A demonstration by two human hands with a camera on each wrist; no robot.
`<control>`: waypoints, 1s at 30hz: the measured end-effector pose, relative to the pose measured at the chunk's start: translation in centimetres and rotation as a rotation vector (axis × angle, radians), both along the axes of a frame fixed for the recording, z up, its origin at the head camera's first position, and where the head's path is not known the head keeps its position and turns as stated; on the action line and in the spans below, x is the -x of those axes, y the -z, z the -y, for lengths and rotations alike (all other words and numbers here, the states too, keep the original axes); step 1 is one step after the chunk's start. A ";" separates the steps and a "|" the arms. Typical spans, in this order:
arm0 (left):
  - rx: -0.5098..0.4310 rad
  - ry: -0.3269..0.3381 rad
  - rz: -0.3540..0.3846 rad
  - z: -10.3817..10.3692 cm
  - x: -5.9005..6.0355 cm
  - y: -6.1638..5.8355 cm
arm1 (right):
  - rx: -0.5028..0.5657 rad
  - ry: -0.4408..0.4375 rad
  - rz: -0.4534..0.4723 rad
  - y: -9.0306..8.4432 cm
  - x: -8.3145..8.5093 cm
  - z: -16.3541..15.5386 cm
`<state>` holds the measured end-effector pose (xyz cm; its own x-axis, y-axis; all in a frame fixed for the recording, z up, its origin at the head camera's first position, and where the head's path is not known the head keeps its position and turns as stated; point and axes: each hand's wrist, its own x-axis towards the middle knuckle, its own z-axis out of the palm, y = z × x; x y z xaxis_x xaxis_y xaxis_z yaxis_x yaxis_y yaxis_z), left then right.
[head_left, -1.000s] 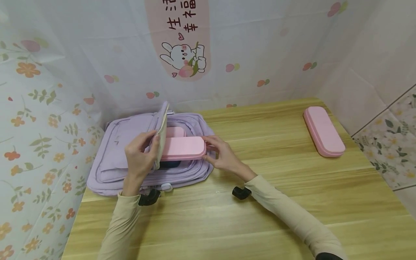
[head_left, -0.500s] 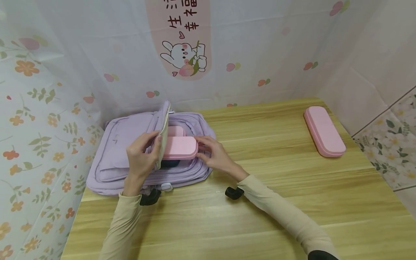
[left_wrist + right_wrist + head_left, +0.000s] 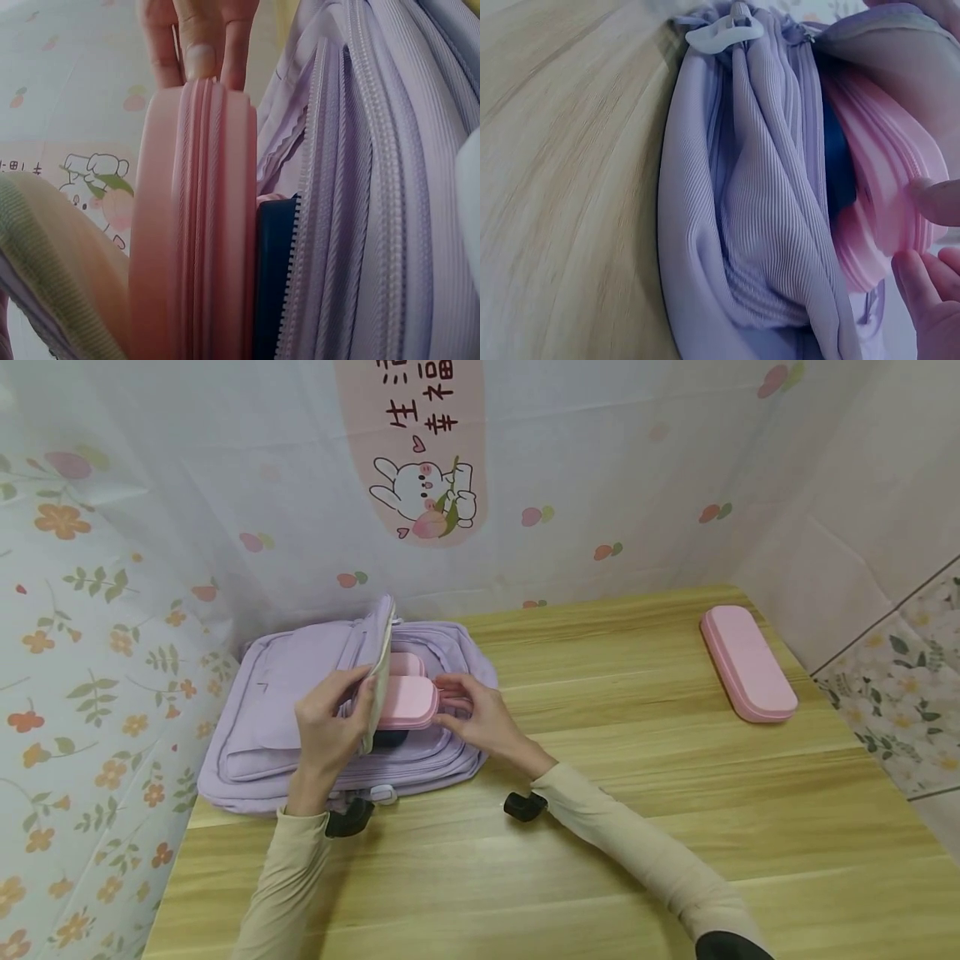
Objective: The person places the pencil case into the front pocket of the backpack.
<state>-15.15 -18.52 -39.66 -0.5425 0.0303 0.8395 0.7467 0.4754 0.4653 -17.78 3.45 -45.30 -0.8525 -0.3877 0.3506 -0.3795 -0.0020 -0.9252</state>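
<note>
Left hand [image 3: 330,727] grips the raised flap [image 3: 378,668] of the backpack [image 3: 262,710]. Right hand [image 3: 480,718], at 3 o'clock, pinches the pink case [image 3: 408,702], half inside the opening. Second case [image 3: 746,662] lies on the table [image 3: 600,827].

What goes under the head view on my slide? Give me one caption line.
Right hand pushes a pink case into a purple backpack while the left hand holds its flap open.

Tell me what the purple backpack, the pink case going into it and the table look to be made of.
Purple backpack: woven fabric, matte, with fine ribbing and zipper teeth in the wrist views. Pink case: probably silicone or soft plastic, smooth, matte, with rounded edges. Table: wood or wood-look laminate, with visible grain and a slight sheen.
</note>
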 end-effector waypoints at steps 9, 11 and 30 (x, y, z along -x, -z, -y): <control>-0.011 -0.004 -0.001 0.1 -0.1 0.3 | 0.057 0.018 0.035 -0.1 0.0 1.5; -0.014 -0.004 0.000 0.1 -0.1 0.3 | 0.066 0.021 0.043 0.0 0.0 1.8; -0.055 -0.029 0.110 -0.3 -0.6 0.8 | 0.019 0.010 0.098 0.4 -0.3 0.6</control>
